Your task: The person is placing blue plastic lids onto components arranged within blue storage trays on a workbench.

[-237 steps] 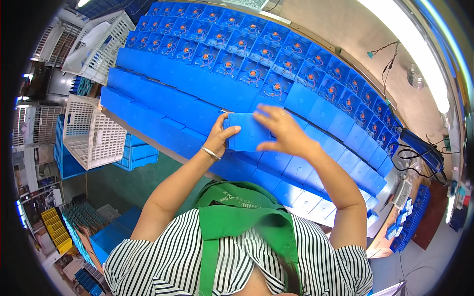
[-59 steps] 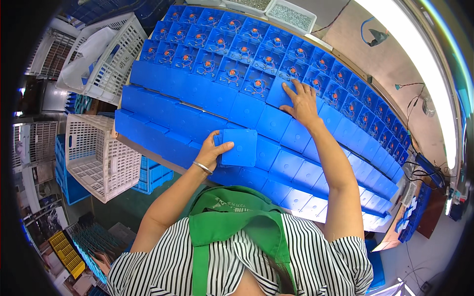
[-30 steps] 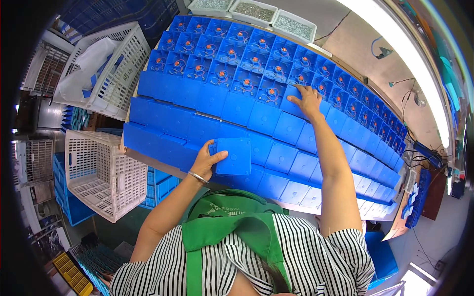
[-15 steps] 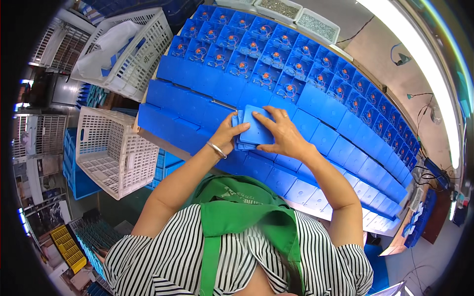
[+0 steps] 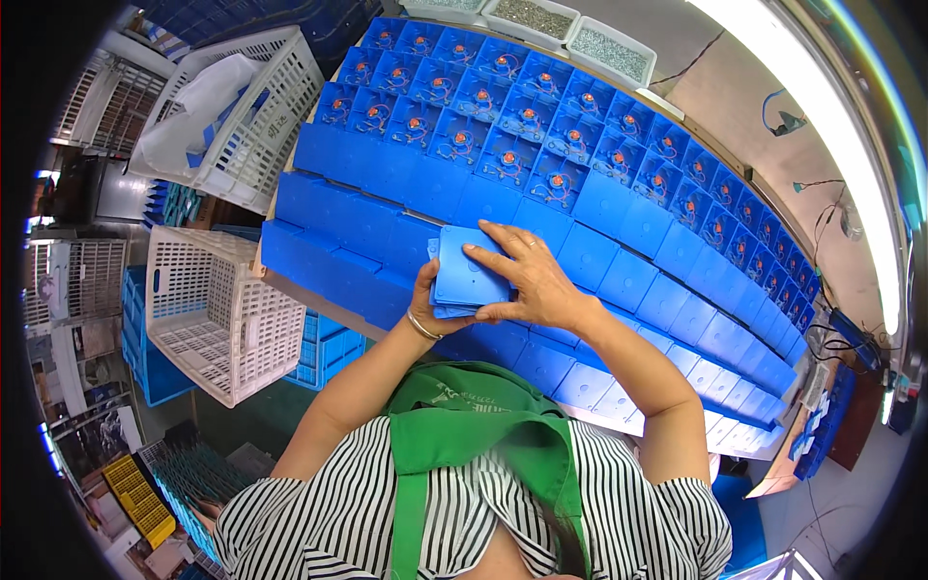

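A small stack of flat, square blue plastic covers (image 5: 468, 263) is held between my two hands above the table. My left hand (image 5: 426, 302) supports it from the left and below, fingers mostly hidden under the stack. Over the stack's right side curls my right hand (image 5: 541, 285), with fingertips on the top cover and thumb at the lower edge. Beyond them stand rows of open blue boxes (image 5: 509, 162), each with an orange part and thin wires inside. Rows of boxes with flat blue lids (image 5: 628, 217) lie nearer, around and beneath my hands.
White trays of small metal parts (image 5: 611, 53) line the table's far edge. At the left, a white crate (image 5: 237, 121) contains a white bag and blue pieces. Another white crate (image 5: 227, 319) sits nearer, beside blue crates (image 5: 324, 353). Cables (image 5: 841, 338) gather at the far right.
Both hands have brought the stack of covers left and a little closer to me. Its covers look more evenly lined up, and my left thumb has moved off the top to the side.
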